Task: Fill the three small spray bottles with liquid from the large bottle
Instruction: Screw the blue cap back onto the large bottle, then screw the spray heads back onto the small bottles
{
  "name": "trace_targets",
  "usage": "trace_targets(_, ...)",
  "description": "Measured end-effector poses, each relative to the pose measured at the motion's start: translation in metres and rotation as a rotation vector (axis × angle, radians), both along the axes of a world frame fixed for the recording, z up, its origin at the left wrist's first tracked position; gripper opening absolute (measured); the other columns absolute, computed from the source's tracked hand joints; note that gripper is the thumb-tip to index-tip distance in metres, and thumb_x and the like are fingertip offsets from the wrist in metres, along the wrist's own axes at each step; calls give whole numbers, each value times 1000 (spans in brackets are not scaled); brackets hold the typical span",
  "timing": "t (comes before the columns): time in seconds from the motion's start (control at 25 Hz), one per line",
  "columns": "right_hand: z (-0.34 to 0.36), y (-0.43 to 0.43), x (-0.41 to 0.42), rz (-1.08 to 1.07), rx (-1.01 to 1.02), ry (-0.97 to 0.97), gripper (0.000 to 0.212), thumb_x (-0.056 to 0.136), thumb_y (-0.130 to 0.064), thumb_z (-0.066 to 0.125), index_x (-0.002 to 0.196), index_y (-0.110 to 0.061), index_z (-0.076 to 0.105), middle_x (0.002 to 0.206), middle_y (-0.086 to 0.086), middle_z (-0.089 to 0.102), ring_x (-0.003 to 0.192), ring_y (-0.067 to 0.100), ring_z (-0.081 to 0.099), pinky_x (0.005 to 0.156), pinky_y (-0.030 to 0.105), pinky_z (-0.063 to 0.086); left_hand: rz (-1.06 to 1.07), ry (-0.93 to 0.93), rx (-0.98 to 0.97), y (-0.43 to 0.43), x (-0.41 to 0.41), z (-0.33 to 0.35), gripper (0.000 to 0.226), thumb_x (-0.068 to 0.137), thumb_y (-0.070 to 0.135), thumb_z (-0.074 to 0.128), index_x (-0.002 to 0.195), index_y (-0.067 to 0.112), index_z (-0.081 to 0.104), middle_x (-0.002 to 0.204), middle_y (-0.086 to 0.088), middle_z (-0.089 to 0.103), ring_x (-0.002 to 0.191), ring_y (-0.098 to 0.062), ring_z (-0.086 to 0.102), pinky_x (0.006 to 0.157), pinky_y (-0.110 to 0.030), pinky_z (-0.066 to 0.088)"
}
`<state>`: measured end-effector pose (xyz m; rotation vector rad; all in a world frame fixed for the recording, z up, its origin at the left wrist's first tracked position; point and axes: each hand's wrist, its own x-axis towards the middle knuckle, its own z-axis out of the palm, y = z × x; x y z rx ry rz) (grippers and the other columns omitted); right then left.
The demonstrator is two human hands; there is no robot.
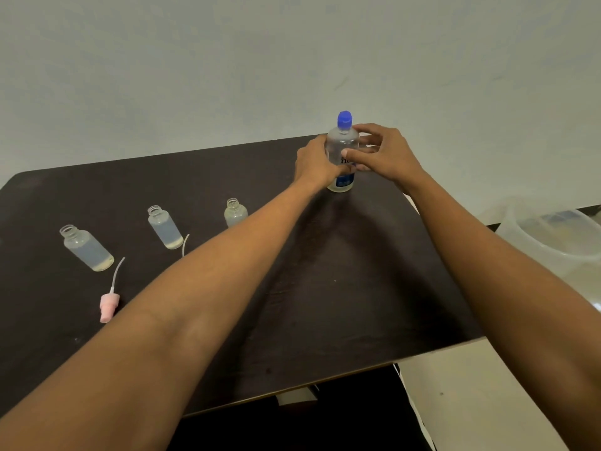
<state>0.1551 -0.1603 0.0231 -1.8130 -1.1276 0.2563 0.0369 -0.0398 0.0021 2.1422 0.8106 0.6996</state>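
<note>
The large clear bottle (341,148) with a blue cap stands upright at the far side of the dark table (341,304). My left hand (315,164) wraps its left side and my right hand (380,154) touches its right side, thumb across the front. Three small clear spray bottles stand uncapped in a row: left (86,248), middle (164,226), and right (234,213), the last partly hidden behind my left forearm. Each shows a little liquid at the bottom. A pink spray head (108,305) with its tube lies near the left bottle.
A second white dip tube (185,244) pokes out beside my left forearm. A translucent plastic tub (553,242) sits off the table's right edge. A pale wall stands behind the table, and light floor shows at lower right.
</note>
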Motion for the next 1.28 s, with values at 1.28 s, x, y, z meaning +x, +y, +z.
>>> trace_targets(1.28,0,-79,-147,112,54,-172,44,95,-30,78,138,-30,66,132,-8,71,117,5,69,99,23,58,90,-236,93,-30,-264,2,69,88,34,84,148,22,53,145,9,60,130,-2,58,111,-24,49)
